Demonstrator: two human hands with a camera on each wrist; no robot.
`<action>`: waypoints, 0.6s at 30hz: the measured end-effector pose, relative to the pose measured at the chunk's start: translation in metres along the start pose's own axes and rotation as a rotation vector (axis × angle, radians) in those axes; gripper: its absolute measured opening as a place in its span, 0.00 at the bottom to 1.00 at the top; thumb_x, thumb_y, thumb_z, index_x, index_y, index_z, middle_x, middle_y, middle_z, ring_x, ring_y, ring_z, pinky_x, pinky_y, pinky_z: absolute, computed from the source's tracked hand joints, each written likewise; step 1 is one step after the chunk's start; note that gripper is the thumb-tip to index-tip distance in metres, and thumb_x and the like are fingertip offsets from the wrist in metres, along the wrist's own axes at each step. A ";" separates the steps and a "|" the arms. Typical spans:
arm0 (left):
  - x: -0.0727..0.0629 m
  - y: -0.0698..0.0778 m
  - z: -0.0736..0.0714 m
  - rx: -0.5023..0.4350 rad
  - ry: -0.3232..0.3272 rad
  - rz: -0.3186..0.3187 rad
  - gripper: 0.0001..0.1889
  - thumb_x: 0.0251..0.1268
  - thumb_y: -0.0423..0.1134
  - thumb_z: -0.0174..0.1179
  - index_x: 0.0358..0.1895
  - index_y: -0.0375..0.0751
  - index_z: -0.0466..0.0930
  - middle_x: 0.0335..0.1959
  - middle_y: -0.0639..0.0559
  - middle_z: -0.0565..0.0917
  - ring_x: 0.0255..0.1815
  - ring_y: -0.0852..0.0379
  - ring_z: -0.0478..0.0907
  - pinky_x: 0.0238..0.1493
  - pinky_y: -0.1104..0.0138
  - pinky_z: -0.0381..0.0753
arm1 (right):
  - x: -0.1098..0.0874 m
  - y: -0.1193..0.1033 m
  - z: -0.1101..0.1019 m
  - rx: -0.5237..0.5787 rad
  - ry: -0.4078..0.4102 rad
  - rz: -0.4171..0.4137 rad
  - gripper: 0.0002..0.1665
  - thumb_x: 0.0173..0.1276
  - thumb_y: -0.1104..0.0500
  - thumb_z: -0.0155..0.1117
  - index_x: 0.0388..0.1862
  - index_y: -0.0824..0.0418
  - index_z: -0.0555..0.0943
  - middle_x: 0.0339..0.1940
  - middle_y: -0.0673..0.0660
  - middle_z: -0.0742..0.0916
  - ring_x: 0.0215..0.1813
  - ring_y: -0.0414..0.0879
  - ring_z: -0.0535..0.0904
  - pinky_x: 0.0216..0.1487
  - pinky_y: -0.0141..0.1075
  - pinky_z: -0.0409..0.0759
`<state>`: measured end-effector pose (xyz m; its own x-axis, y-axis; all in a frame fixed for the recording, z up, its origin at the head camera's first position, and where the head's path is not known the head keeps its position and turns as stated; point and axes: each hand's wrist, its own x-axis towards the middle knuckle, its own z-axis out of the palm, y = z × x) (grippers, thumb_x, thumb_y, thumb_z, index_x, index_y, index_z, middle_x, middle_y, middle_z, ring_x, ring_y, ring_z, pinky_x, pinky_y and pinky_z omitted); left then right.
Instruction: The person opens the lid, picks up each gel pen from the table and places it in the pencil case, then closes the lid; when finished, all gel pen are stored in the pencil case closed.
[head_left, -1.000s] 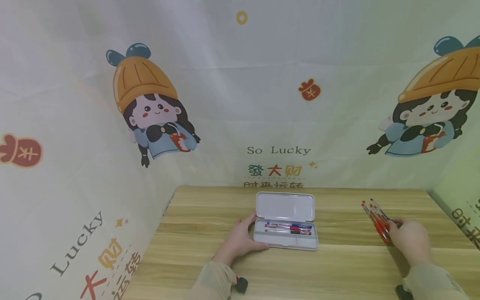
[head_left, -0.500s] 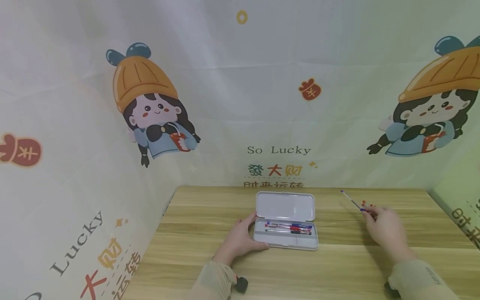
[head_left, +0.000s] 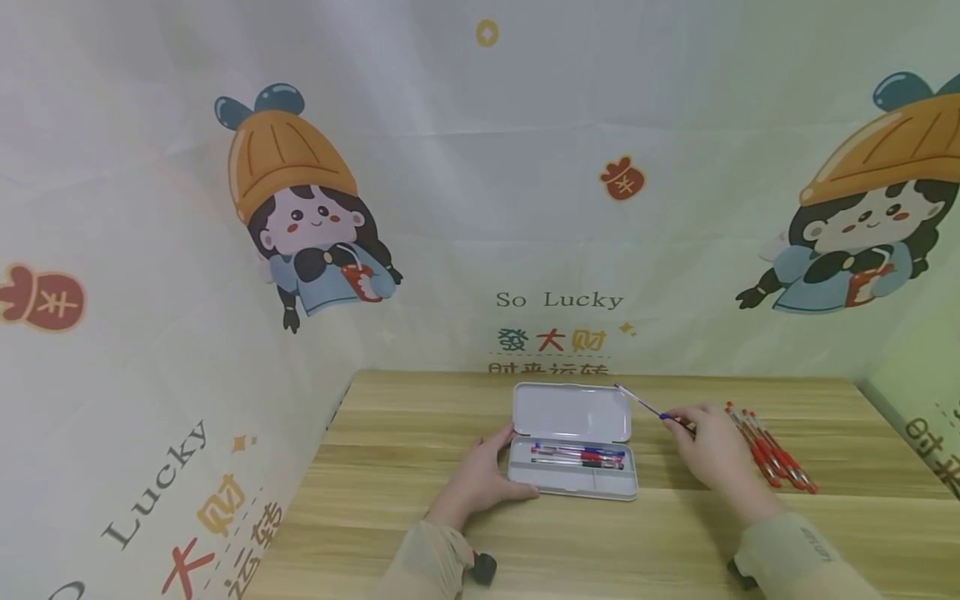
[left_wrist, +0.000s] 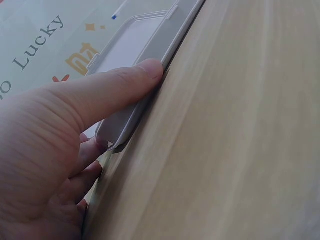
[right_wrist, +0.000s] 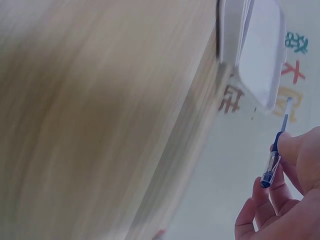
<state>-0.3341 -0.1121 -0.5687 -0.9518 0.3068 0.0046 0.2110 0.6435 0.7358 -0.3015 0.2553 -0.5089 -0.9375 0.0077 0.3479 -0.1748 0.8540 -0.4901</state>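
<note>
In the head view an open white pencil case (head_left: 551,480) lies on the table, its lid tilted back. Several pens (head_left: 579,457) with blue, red and black parts lie in its rear compartment. My left hand (head_left: 480,478) grips the case's left end, the thumb along the front edge, as the left wrist view shows with the thumb on the case wall (left_wrist: 119,122). Between thumb and fingers my right hand (head_left: 716,454) pinches a blue pen (head_left: 639,400), held in the air right of the lid. The pen (right_wrist: 274,157) points toward the case in the right wrist view.
Several red pens (head_left: 776,458) lie in a loose bundle on the wooden table (head_left: 420,417), to the right of my right hand. A printed cloth (head_left: 450,208) hangs behind the table and along its sides.
My right hand has lifted the blue pen from beside the red pens and carried it left toward the case. The red pens stay on the table. My left hand keeps its hold.
</note>
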 end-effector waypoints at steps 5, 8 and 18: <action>0.000 0.001 -0.001 -0.006 -0.001 0.009 0.65 0.46 0.55 0.89 0.89 0.49 0.60 0.84 0.44 0.74 0.89 0.32 0.61 0.94 0.38 0.49 | 0.003 -0.014 0.012 0.028 -0.012 -0.038 0.11 0.78 0.61 0.70 0.51 0.67 0.91 0.48 0.70 0.89 0.49 0.62 0.85 0.48 0.60 0.86; 0.001 0.002 -0.002 -0.006 -0.002 0.023 0.65 0.46 0.55 0.89 0.89 0.48 0.60 0.83 0.45 0.75 0.89 0.35 0.64 0.95 0.39 0.47 | 0.004 -0.022 0.018 0.026 -0.012 -0.071 0.10 0.77 0.61 0.71 0.50 0.66 0.92 0.47 0.68 0.90 0.48 0.60 0.86 0.48 0.59 0.87; 0.000 0.001 0.000 0.013 -0.001 0.000 0.67 0.45 0.56 0.89 0.90 0.49 0.59 0.85 0.44 0.72 0.89 0.29 0.60 0.93 0.36 0.50 | 0.005 -0.038 0.040 0.024 -0.084 -0.110 0.07 0.76 0.60 0.73 0.47 0.61 0.93 0.47 0.63 0.89 0.49 0.57 0.85 0.52 0.58 0.87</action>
<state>-0.3340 -0.1116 -0.5679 -0.9514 0.3078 0.0035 0.2139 0.6526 0.7269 -0.3120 0.2020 -0.5203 -0.9341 -0.1298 0.3326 -0.2841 0.8344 -0.4723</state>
